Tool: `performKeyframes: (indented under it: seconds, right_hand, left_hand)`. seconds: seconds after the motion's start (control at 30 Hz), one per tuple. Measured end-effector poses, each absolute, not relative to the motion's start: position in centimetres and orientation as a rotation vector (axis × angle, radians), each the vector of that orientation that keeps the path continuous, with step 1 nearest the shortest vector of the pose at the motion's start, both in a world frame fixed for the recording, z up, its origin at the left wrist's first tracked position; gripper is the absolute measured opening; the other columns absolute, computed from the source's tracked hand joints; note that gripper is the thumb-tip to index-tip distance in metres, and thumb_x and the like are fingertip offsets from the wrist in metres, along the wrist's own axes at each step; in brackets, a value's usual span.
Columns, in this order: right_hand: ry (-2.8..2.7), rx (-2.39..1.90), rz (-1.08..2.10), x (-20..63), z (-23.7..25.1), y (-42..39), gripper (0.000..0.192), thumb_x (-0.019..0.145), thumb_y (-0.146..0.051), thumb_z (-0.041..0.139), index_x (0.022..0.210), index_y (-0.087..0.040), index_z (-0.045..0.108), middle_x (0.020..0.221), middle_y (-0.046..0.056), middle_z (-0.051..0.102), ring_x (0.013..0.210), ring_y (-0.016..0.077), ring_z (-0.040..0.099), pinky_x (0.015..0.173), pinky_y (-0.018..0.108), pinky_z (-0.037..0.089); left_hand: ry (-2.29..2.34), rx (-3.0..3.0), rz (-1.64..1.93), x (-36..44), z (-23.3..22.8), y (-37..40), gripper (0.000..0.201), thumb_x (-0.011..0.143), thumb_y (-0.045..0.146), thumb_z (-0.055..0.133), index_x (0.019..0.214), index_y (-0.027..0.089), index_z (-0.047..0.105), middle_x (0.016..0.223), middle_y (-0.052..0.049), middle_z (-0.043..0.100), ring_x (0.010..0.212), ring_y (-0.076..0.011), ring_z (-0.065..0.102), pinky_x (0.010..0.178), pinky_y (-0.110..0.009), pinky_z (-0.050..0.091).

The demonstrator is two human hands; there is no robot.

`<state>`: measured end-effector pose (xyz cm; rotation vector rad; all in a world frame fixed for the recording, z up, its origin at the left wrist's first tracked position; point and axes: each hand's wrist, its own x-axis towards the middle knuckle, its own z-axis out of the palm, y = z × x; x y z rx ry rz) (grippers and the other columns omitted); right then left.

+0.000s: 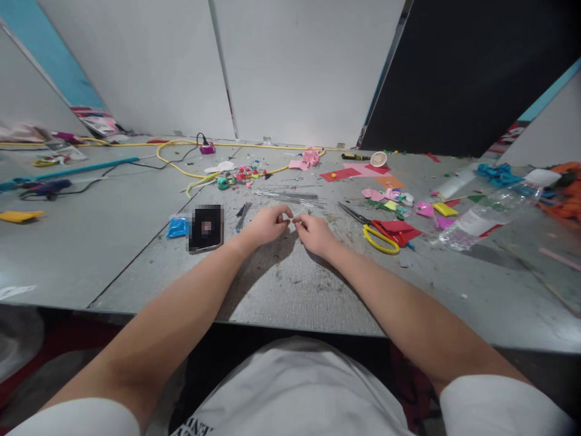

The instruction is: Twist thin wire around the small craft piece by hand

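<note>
Blue and glossy, a small packet [177, 227] is seen right beside a dark flat device [213, 233], whose face is partly masked by blur. Next, a few thin dark strips [244, 217] are laid near the left hand [269, 224], whose fingers are curled inward, with thumb and forefinger drawn narrowly together at the tips. Between the two sets of fingertips, just above the grey tabletop [290, 290], a small pale piece [293, 219] is pinched; its exact shape is too small to be told. By its size it can be judged very light, probably thin and easily bent, so it is best taken by its ends, with a light fingertip pinch rather than a full grasp. Whether it is slippery cannot be told. Beyond it, slender grey wires [288, 197] are spread loosely; these look stiff along their length but likely to be kinked if pressed. At the right hand [316, 233], the piece's other end appears to be gripped by a closed thumb and forefinger. Farther right, scissors [381, 242] with yellow and red handles are rested open-bladed or nearly closed; which cannot be told.
</note>
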<state>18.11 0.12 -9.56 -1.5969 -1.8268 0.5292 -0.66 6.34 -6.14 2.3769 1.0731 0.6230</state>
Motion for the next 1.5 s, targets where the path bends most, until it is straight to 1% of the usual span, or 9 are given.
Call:
performKeyframes:
  seconds: [0.4, 0.5, 0.63, 0.77, 0.87, 0.97, 1.07, 1.2, 1.5]
  right_hand:
    - [-1.931, -1.549, 0.403, 18.2, -9.6, 0.0, 0.027, 0.105, -0.019, 0.056, 0.114, -0.016, 0.081, 0.09, 0.01, 0.079, 0.087, 0.024, 0.072, 0.082, 0.032, 0.048]
    - [-1.917, -1.576, 0.402, 18.1, -9.6, 0.0, 0.024, 0.105, -0.022, 0.058, 0.115, -0.017, 0.079, 0.085, 0.008, 0.077, 0.083, 0.0236, 0.07, 0.079, 0.033, 0.047]
    - [-1.783, -1.653, 0.368, 18.2, -9.8, 0.1, 0.038, 0.101, -0.032, 0.065, 0.135, -0.015, 0.068, 0.084, 0.005, 0.075, 0.081, 0.0248, 0.07, 0.076, 0.034, 0.048]
    - [-1.707, -1.567, 0.207, 18.7, -10.2, 0.3, 0.07, 0.097, -0.035, 0.069, 0.161, -0.018, 0.047, 0.115, 0.014, 0.077, 0.092, 0.0277, 0.072, 0.088, 0.041, 0.056]
    - [-1.761, -1.481, 0.118, 18.9, -10.1, 0.2, 0.075, 0.1, -0.034, 0.064, 0.17, -0.023, 0.039, 0.139, 0.02, 0.069, 0.104, 0.0304, 0.072, 0.098, 0.048, 0.058]
    - [-1.81, -1.449, 0.059, 18.9, -9.8, 0.0, 0.075, 0.104, -0.032, 0.057, 0.175, -0.024, 0.034, 0.141, 0.021, 0.066, 0.116, 0.0335, 0.069, 0.101, 0.052, 0.059]
    - [-1.855, -1.435, -0.047, 18.7, -9.3, -0.2, 0.061, 0.107, -0.031, 0.053, 0.167, -0.023, 0.049, 0.14, 0.021, 0.064, 0.126, 0.0353, 0.063, 0.11, 0.055, 0.056]
    - [-1.866, -1.467, -0.179, 18.6, -9.1, -0.3, 0.037, 0.11, -0.035, 0.054, 0.136, -0.022, 0.076, 0.151, 0.022, 0.057, 0.134, 0.0387, 0.055, 0.116, 0.06, 0.051]
    - [-1.813, -1.448, -0.231, 18.9, -9.5, 0.1, 0.037, 0.111, -0.04, 0.054, 0.133, -0.019, 0.077, 0.154, 0.025, 0.053, 0.144, 0.0415, 0.046, 0.123, 0.066, 0.042]
  left_hand:
    - [1.041, 2.403, 0.615, -0.5, -5.9, 6.1, 0.01, 0.088, 0.018, 0.068, 0.092, 0.021, 0.077, 0.066, 0.004, 0.065, 0.065, -0.0167, 0.06, 0.067, -0.029, 0.04]
    - [1.041, 2.396, 0.615, -0.5, -5.8, 6.2, 0.01, 0.087, 0.018, 0.068, 0.089, 0.02, 0.077, 0.069, 0.002, 0.069, 0.068, -0.0172, 0.063, 0.068, -0.029, 0.042]
    - [1.091, 2.329, 0.632, -0.5, -5.5, 6.1, 0.009, 0.085, 0.018, 0.068, 0.089, 0.02, 0.076, 0.074, 0.0, 0.072, 0.071, -0.0177, 0.065, 0.068, -0.029, 0.043]
    - [1.106, 2.224, 0.66, -0.5, -5.1, 5.8, 0.007, 0.088, 0.026, 0.073, 0.088, 0.02, 0.075, 0.074, 0.0, 0.073, 0.071, -0.018, 0.065, 0.067, -0.03, 0.045]
    - [1.069, 2.146, 0.656, -0.5, -4.8, 5.7, 0.009, 0.089, 0.027, 0.073, 0.083, 0.02, 0.073, 0.073, 0.0, 0.073, 0.07, -0.0167, 0.066, 0.068, -0.029, 0.047]
    - [1.003, 2.019, 0.62, -0.4, -4.6, 5.5, 0.014, 0.092, 0.028, 0.072, 0.082, 0.02, 0.073, 0.074, 0.0, 0.072, 0.068, -0.0152, 0.066, 0.067, -0.028, 0.05]
    - [0.959, 1.849, 0.612, -0.4, -4.4, 5.4, 0.015, 0.093, 0.03, 0.074, 0.082, 0.019, 0.073, 0.073, 0.0, 0.07, 0.067, -0.0136, 0.064, 0.066, -0.027, 0.052]
    - [0.954, 1.628, 0.62, -0.5, -4.4, 5.4, 0.019, 0.093, 0.033, 0.078, 0.083, 0.018, 0.074, 0.078, 0.0, 0.069, 0.07, -0.0122, 0.063, 0.069, -0.025, 0.056]
    - [0.719, 1.167, 0.567, -1.5, -4.7, 6.3, 0.018, 0.086, 0.025, 0.091, 0.097, 0.014, 0.083, 0.09, -0.006, 0.076, 0.082, -0.0146, 0.071, 0.083, -0.031, 0.062]
